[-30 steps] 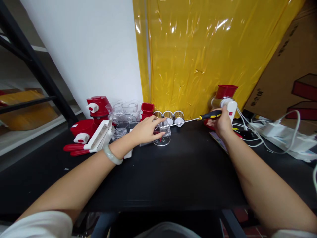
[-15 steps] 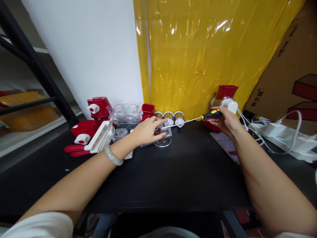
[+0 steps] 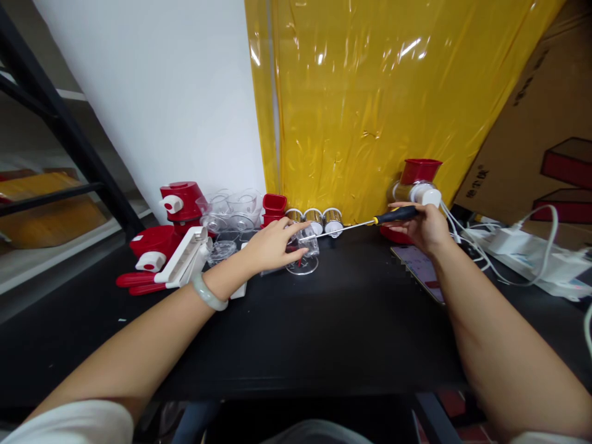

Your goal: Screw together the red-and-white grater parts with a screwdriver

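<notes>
My left hand (image 3: 272,246) grips a clear plastic part (image 3: 311,243) with thumb and fingers on either side of it. The part has a round, see-through rim at its lower end, and something small and red shows there. In my right hand (image 3: 435,229) is a screwdriver (image 3: 394,214) with a black and yellow handle. Its long metal shaft points left, and its tip reaches the clear part near my left fingertips. Whether the tip sits in a screw, I cannot tell. Just behind are several metal grater drums (image 3: 332,221) with white ends.
Red-and-white grater bodies (image 3: 155,246), white crank handles with red grips (image 3: 182,262) and clear plastic pieces (image 3: 229,209) stand at left. A red hopper unit (image 3: 420,172) stands behind my right hand. A phone (image 3: 419,271) and a power strip with cables (image 3: 546,262) lie at right.
The right fingers have shifted slightly around the screwdriver handle. My left hand keeps its grip on the clear part, and the whole view has moved a little.
</notes>
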Available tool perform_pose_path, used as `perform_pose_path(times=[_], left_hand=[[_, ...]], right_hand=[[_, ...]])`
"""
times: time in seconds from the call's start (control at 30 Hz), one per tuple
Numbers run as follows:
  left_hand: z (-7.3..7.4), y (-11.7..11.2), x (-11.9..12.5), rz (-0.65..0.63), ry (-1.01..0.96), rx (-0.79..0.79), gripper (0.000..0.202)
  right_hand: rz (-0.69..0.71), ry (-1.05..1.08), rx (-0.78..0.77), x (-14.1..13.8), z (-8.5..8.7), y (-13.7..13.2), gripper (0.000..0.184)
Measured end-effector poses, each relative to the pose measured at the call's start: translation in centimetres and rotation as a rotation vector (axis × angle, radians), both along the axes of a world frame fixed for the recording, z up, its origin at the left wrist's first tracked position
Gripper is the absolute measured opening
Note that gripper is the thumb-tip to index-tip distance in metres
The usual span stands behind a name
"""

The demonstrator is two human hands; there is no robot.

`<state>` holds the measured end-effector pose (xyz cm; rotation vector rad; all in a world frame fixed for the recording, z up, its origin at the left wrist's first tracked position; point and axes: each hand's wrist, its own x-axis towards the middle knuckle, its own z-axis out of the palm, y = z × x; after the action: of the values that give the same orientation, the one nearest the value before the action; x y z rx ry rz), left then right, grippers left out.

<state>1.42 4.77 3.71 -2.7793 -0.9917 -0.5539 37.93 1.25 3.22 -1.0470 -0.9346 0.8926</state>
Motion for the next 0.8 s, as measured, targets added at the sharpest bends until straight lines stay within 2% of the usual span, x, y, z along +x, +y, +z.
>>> perform_pose_path(times=[0.17, 0.27, 0.37, 0.43, 0.57, 0.8], left_hand=[[0.0, 0.0, 0.0, -0.003, -0.004, -0.002, 0.064], [0.0, -0.1, 0.0, -0.004, -0.002, -0.003, 0.064], [0.0, -0.1, 0.0, -0.012, -0.005, 0.002, 0.064], [0.0, -0.1, 0.0, -0.014, -0.008, 0.005, 0.063], [0.1, -0.1, 0.0, -0.003, -0.006, -0.009, 0.064], [-0.1, 0.0, -0.1, -0.023, -0.016, -0.005, 0.063]], right_hand=[[-0.067, -0.052, 0.115, 0.1, -0.9, 0.8, 0.026], [-0.09, -0.135, 0.183, 0.1, -1.2, 1.2, 0.028], [-0.108, -0.194, 0.159, 0.2, -1.0, 1.1, 0.036], [-0.069, -0.14, 0.111, 0.2, -0.7, 0.7, 0.039], [0.03, -0.027, 0.036, 0.1, -0.2, -0.1, 0.035], [-0.034, -0.048, 0.091, 0.1, -0.6, 0.4, 0.026]])
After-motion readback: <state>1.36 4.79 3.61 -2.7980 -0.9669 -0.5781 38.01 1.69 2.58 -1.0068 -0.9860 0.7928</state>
